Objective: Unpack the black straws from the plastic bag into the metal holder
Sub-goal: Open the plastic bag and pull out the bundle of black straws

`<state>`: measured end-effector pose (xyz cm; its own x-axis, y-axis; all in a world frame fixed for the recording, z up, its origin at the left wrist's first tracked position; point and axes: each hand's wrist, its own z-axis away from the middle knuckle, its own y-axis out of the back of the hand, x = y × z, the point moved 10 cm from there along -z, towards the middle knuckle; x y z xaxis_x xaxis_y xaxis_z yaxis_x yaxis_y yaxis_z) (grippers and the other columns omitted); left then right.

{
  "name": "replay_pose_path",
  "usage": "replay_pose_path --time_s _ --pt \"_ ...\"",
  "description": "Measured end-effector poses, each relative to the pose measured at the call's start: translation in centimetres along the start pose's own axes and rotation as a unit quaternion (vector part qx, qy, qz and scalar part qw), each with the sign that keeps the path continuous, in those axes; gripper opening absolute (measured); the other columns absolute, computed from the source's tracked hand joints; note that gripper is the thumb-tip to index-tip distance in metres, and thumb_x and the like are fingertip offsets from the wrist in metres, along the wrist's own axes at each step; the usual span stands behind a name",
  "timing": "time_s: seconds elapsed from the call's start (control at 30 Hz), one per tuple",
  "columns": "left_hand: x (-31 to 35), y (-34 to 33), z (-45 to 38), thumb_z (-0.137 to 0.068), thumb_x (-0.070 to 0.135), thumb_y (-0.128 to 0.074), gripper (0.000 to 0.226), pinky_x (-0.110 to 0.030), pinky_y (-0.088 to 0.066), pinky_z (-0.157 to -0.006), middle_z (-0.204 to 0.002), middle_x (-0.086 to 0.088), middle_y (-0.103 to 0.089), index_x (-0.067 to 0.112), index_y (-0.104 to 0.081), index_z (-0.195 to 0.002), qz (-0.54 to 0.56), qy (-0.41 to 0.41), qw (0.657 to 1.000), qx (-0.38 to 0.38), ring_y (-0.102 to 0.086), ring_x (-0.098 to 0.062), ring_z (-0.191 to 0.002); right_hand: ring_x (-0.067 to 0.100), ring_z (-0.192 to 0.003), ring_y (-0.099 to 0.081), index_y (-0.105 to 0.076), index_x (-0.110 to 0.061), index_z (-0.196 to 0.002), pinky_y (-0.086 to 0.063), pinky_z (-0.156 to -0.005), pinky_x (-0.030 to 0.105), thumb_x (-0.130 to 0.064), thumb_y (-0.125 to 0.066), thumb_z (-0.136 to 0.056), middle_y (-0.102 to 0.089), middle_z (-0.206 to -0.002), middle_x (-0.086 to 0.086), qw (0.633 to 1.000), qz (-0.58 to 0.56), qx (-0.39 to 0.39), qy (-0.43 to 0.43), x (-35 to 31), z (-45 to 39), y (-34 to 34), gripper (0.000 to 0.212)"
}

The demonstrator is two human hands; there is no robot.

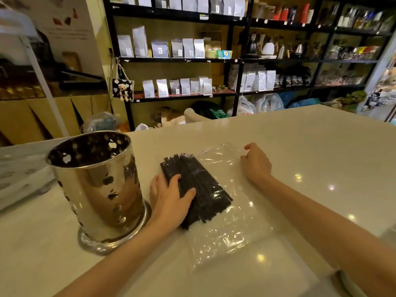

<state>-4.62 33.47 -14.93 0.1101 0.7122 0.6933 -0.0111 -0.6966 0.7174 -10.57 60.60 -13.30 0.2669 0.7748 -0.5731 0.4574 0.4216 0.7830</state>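
Left hand (169, 198) is lying open on the black straws (199, 185), steadying them; right hand (256, 161) is pinching the plastic bag (225, 232) edge, likely to free them.

Location: a coffee or tea retail shop, seen from its counter.
Black metal shelving (180, 60) held rows of sealed white and silver pouches (188, 48) with labels, plus kettles (269, 48) and brewing gear. A pale glossy countertop (300, 151) stood in front of the shelves.
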Motion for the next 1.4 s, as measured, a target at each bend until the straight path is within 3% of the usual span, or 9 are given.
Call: replay_pose_path --time_s 0.1,0.23,0.3,0.43,0.53,0.67,0.87,1.1,1.4 --pt "0.2 -0.4 0.1 -0.092 0.043 -0.035 0.055 -0.044 0.004 -0.116 -0.155 -0.011 0.011 0.022 -0.022 -0.142 -0.042 -0.009 0.999 -0.014 0.017 -0.026 -0.141 0.032 -0.12 -0.043 -0.05 -0.008 -0.122 -0.039 -0.093 0.041 -0.012 -0.043 -0.092 -0.05 -0.129 0.015 0.997 0.073 0.001 0.036 -0.4 0.7 0.2 0.031" --pt "1.0 0.0 -0.3 -0.095 0.038 -0.03 0.048 -0.039 0.003 -0.116 -0.157 -0.006 0.004 0.022 -0.029 -0.14 -0.06 -0.073 0.996 -0.012 0.011 -0.021 -0.143 0.028 -0.121 -0.042 -0.054 -0.011 -0.12 -0.035 -0.098 0.038 -0.02 -0.046 -0.093 -0.052 -0.129 0.011 0.984 0.071 0.022 0.16 -4.6 3.9 2.0 0.03" --pt "1.5 0.0 -0.4 -0.096 0.036 -0.028 0.045 -0.037 0.0 -0.117 -0.157 -0.003 -0.005 0.023 -0.033 -0.139 -0.071 -0.125 0.989 -0.014 0.004 -0.018 -0.143 0.022 -0.112 -0.051 -0.061 -0.013 -0.11 -0.04 -0.096 0.035 -0.02 -0.05 -0.091 -0.059 -0.12 0.007 0.964 0.021 -0.012 0.266 -7.9 7.7 2.4 0.023" --pt "2.4 -0.4 0.1 -0.097 0.03 -0.029 0.042 -0.036 -0.006 -0.117 -0.155 0.0 -0.015 0.022 -0.035 -0.138 -0.071 -0.197 0.977 -0.037 -0.004 -0.014 -0.143 0.015 -0.076 -0.059 -0.067 -0.012 -0.088 -0.048 -0.07 0.026 -0.024 -0.049 -0.087 -0.068 -0.084 0.003 0.896 -0.045 -0.078 0.435 -12.2 17.5 3.0 0.021" --pt "3.5 -1.0 1.1 -0.096 0.038 -0.025 0.045 -0.038 -0.002 -0.117 -0.155 0.005 -0.015 0.027 -0.033 -0.138 -0.114 -0.267 0.955 -0.057 -0.002 -0.01 -0.143 0.014 -0.08 -0.056 -0.067 -0.011 -0.089 -0.044 -0.074 0.021 -0.022 -0.051 -0.088 -0.069 -0.086 0.003 0.866 -0.048 -0.116 0.485 -12.5 21.9 2.1 0.019" --pt "3.7 -1.9 2.0 -0.082 0.057 -0.005 0.067 -0.035 0.005 -0.114 -0.155 0.009 -0.013 0.033 -0.03 -0.139 -0.15 -0.313 0.933 -0.099 0.001 -0.007 -0.142 0.019 -0.098 -0.053 -0.062 -0.008 -0.11 -0.042 -0.088 0.027 -0.023 -0.051 -0.089 -0.063 -0.107 0.007 0.853 -0.047 -0.166 0.492 -11.9 23.6 0.4 0.028" --pt "3.3 -2.5 2.1 -0.087 0.048 -0.012 0.057 -0.037 0.004 -0.115 -0.154 0.01 -0.016 0.034 -0.028 -0.139 -0.141 -0.305 0.934 -0.125 -0.001 -0.006 -0.142 0.018 -0.095 -0.051 -0.061 -0.012 -0.115 -0.038 -0.087 0.024 -0.027 -0.055 -0.086 -0.062 -0.11 0.006 0.86 -0.008 -0.154 0.487 -11.5 23.6 0.1 0.033" --pt "3.3 -2.6 2.1 -0.097 0.038 -0.02 0.045 -0.041 0.002 -0.116 -0.155 0.005 -0.017 0.031 -0.027 -0.14 -0.17 -0.304 0.931 -0.114 -0.003 -0.011 -0.143 0.018 -0.087 -0.054 -0.069 -0.012 -0.093 -0.043 -0.081 0.031 -0.016 -0.068 -0.079 -0.063 -0.096 0.004 0.879 -0.099 -0.148 0.442 -11.7 23.0 0.6 0.015" --pt "3.4 -2.5 2.5 -0.073 0.064 -0.007 0.078 -0.04 0.002 -0.115 -0.155 0.004 -0.017 0.03 -0.027 -0.141 -0.158 -0.315 0.93 -0.104 -0.005 -0.011 -0.143 0.018 -0.085 -0.056 -0.064 -0.011 -0.085 -0.044 -0.079 0.034 -0.014 -0.062 -0.084 -0.067 -0.09 -0.001 0.884 -0.092 -0.122 0.441 -11.7 24.4 3.0 0.004"
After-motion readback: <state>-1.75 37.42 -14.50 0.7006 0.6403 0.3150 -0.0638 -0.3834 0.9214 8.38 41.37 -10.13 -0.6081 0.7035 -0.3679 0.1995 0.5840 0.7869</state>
